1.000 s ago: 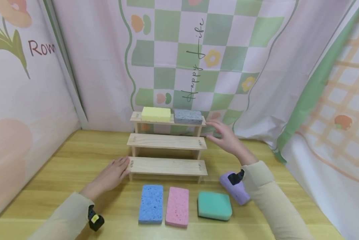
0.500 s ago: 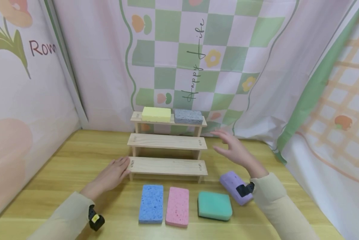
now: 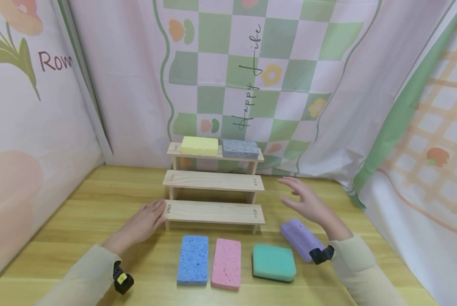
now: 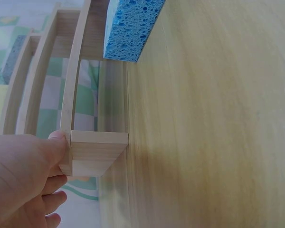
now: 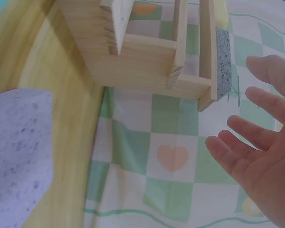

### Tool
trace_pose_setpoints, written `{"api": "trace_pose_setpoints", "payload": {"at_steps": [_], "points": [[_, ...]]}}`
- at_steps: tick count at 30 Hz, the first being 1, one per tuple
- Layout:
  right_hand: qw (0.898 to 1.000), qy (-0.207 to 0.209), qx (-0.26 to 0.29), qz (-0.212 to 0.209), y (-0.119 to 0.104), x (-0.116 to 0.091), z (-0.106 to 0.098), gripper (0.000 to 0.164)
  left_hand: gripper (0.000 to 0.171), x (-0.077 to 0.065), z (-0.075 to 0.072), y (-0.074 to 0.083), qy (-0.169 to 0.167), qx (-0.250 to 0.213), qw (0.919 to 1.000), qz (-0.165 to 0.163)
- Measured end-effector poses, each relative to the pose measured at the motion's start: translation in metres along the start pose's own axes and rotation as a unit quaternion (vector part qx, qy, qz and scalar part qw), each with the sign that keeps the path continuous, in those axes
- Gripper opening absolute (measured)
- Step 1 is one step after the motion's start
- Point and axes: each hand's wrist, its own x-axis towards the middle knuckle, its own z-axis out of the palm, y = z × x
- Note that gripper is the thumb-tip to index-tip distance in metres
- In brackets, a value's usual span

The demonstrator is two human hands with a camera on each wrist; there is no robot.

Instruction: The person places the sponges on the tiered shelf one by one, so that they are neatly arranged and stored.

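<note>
A three-tier wooden step rack (image 3: 215,212) stands mid-table. My left hand (image 3: 144,221) holds the left end of its lowest tier; in the left wrist view the thumb (image 4: 57,140) lies at the board's front edge with the fingers at its end. On the top tier sit a yellow sponge (image 3: 199,146) and a grey sponge (image 3: 240,148), side by side. My right hand (image 3: 306,202) hovers to the right of the rack, fingers apart, holding nothing. Below it lies a purple sponge (image 3: 301,238), partly hidden by the wrist camera.
In front of the rack lie a blue sponge (image 3: 193,260), a pink sponge (image 3: 226,264) and a teal sponge (image 3: 274,262) on the wooden table (image 3: 110,191). A checkered cloth (image 3: 266,76) hangs right behind the rack, and patterned cloths flank both sides.
My right hand has drawn back from beside the top tier, moving right and toward me. The left hand stays at the lowest tier, and the sponges have not moved.
</note>
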Motion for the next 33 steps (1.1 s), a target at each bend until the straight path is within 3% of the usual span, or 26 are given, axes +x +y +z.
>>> {"api": "trace_pose_setpoints", "payload": {"at_steps": [9, 23, 33], "points": [[1.0, 0.011, 0.001, -0.021, 0.01, -0.019, 0.003, 0.049, 0.048, 0.0, -0.001, 0.001, -0.002, -0.001, 1.0, -0.002], [1.0, 0.02, -0.003, -0.013, 0.026, -0.051, 0.011, 0.047, 0.048, 0.0, -0.001, 0.002, 0.0, -0.004, 1.0, -0.003], [1.0, -0.003, 0.005, 0.009, 0.033, -0.073, 0.02, 0.047, 0.048, 0.0, -0.001, 0.001, -0.005, -0.002, 1.0, -0.008]]}}
